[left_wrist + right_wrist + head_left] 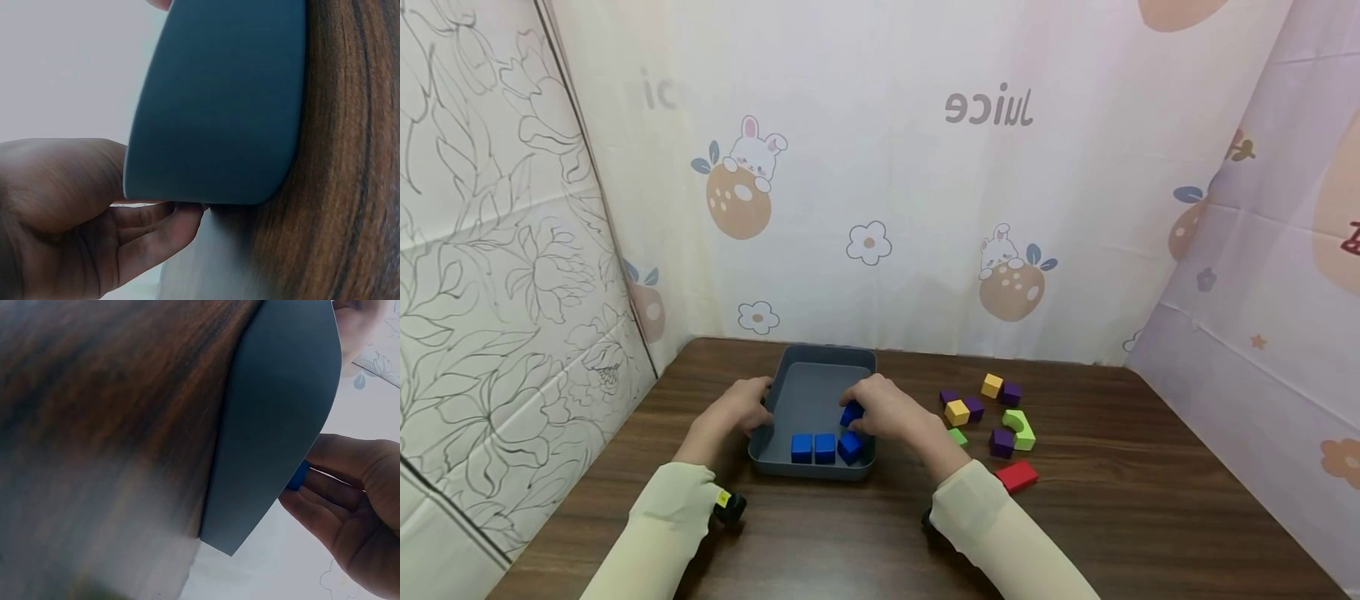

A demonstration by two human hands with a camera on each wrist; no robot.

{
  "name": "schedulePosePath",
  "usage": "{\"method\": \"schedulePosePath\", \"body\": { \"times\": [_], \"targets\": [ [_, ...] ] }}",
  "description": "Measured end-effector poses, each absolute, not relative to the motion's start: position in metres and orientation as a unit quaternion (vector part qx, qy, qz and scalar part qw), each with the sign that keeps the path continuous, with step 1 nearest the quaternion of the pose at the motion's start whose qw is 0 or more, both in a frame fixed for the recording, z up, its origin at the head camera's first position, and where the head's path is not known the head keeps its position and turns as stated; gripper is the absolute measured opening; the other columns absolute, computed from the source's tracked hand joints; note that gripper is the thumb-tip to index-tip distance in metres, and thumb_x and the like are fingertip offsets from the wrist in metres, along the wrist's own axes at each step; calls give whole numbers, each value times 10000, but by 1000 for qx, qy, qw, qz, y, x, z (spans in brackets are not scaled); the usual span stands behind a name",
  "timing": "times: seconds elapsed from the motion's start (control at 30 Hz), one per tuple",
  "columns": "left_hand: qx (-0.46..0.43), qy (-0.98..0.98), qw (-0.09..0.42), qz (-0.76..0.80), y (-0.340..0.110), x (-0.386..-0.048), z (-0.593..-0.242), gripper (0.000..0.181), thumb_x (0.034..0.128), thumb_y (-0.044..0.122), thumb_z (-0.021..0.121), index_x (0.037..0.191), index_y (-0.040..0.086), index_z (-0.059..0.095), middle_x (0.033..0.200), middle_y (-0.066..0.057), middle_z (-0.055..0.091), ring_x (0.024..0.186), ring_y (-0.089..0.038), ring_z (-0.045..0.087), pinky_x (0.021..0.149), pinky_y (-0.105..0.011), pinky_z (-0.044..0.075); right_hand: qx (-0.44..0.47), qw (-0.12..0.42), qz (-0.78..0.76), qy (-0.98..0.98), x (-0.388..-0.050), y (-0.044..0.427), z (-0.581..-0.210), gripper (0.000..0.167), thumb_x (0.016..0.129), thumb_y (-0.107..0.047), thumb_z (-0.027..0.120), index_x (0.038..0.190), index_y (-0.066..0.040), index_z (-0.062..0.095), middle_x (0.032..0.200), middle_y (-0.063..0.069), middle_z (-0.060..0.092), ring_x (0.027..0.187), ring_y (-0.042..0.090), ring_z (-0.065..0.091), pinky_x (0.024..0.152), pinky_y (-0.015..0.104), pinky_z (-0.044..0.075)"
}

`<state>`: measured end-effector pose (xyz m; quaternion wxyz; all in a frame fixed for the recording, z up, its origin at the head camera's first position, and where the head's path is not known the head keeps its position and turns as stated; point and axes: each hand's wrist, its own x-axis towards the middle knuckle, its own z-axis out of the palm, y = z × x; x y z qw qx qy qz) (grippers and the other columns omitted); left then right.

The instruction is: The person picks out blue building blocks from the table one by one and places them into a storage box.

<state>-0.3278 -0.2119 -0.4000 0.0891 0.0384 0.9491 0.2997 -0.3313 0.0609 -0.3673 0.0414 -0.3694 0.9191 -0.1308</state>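
A grey rectangular tray stands on the wooden table. At its left wall, my left hand grips the side, with the thumb over the rim and the fingers against the outside. Three blue cubes sit along the tray's near end, the rightmost one turned at an angle. Between the fingertips of my right hand is another blue cube, held inside the tray near the right wall. The right wrist view shows only a corner of this held cube beside the tray wall.
Right of the tray lie yellow cubes, purple cubes, a green arch block, a smaller green piece and a red block. A patterned curtain hangs behind the table.
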Motion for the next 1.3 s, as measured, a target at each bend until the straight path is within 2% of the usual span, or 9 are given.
{"method": "schedulePosePath", "body": {
  "times": [0.37, 0.8, 1.3],
  "targets": [
    [34, 949, 92, 300, -211, -327, -398, 715, 923, -43, 742, 1549, -99, 402, 1297, -326, 611, 824, -267, 719, 614, -361, 656, -371, 43, -126, 919, -331, 59, -370, 360, 943, -126, 816, 1291, -56, 754, 1275, 95, 734, 1136, 210, 705, 946, 366, 630],
    [28, 950, 92, 297, -210, -327, -398, 716, 924, -38, 747, 1549, -98, 404, 1288, -320, 614, 822, -269, 715, 612, -349, 654, -375, 79, -112, 917, -331, 59, -371, 357, 944, -124, 814, 1294, -83, 760, 1280, 74, 739, 1119, 181, 697, 965, 361, 622],
    [30, 951, 85, 295, -210, -325, -398, 711, 923, -27, 750, 1545, -97, 413, 1266, -306, 625, 788, -259, 715, 599, -346, 649, -387, 88, -109, 911, -330, 61, -372, 331, 939, -112, 818, 1266, -95, 775, 1250, 54, 751, 1086, 151, 698, 952, 336, 624]
  ]
}}
